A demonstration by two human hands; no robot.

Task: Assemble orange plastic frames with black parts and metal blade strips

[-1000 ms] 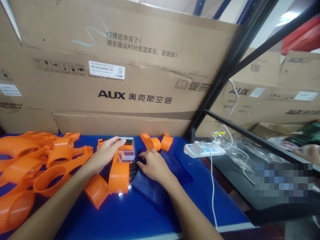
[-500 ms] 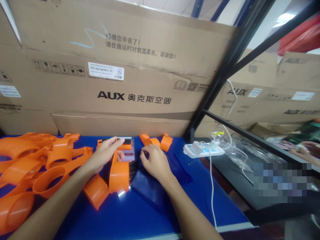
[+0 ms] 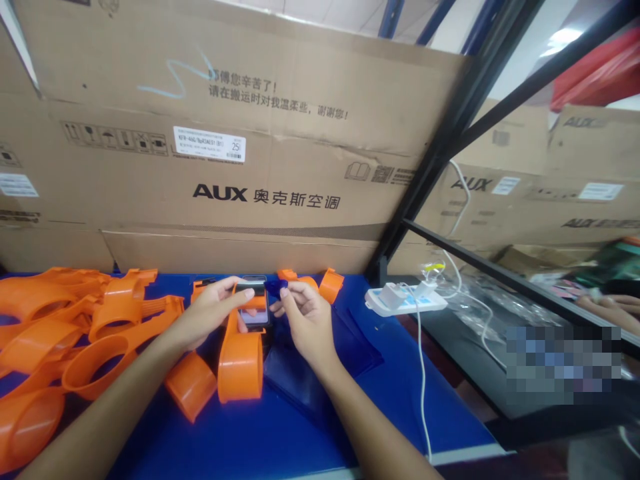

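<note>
My left hand (image 3: 217, 308) is closed on an orange plastic part with a wide curved band (image 3: 241, 367). A black strip (image 3: 251, 291) runs across the part's upper end, near my left thumb. Just to the right, my right hand (image 3: 309, 323) pinches a small piece of dark blue film (image 3: 278, 289) between thumb and fingers. Dark blue plastic sheets or bags (image 3: 300, 373) lie flat under my right wrist. Behind the orange part lies a phone (image 3: 257, 316), partly covered by it and by my left fingers.
Several orange parts (image 3: 97, 363) are heaped on the blue table (image 3: 200, 447) at left, with another (image 3: 331, 285) at the back. A white power strip (image 3: 405, 299) with cables sits right, beside a black rack post (image 3: 425, 167). Large cartons (image 3: 270, 160) stand behind. A co-worker's hand (image 3: 607, 307) shows far right.
My right hand has risen off the blue sheets, turned, and now pinches blue film beside the black strip. The orange part in my left hand has shifted slightly toward me.
</note>
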